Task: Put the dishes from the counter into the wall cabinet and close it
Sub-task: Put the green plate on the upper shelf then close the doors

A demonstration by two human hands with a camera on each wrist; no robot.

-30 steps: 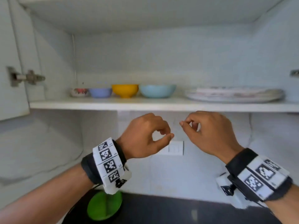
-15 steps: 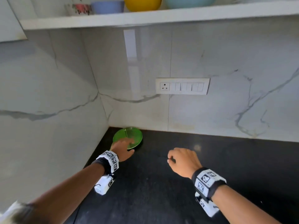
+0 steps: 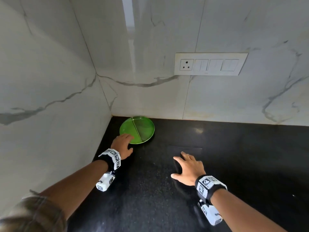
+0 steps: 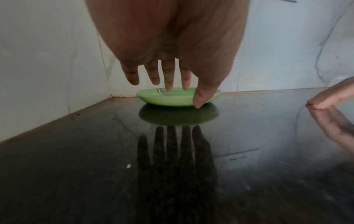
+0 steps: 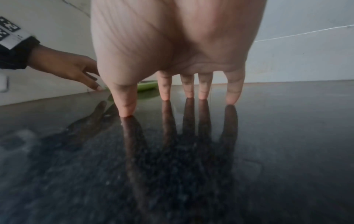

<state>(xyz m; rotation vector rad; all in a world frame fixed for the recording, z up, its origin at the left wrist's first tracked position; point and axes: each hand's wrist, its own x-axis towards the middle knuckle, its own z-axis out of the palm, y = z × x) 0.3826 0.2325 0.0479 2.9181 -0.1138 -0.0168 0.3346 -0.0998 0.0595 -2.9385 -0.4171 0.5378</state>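
Observation:
A green divided plate [image 3: 137, 129] lies on the black counter [image 3: 234, 164] in the corner by the marble walls. My left hand [image 3: 129, 142] reaches over its near left rim with straight fingers. In the left wrist view the thumb tip [image 4: 198, 104] touches the near side of the green plate [image 4: 168, 99], and the fingers hover just above the rim. My right hand [image 3: 178, 166] is spread flat, with its fingertips [image 5: 165, 97] touching the bare counter to the right of the plate. It holds nothing. The wall cabinet is out of view.
A white socket and switch panel [image 3: 210, 64] sits on the back wall above the counter. Marble walls close the corner at the left and at the back. The glossy counter stretches away to the right and towards me.
The view dropped from the cabinet shelf to the counter. Both hands came down. The left reached forward onto the plate's rim, and the right went from loosely curled to spread on the counter.

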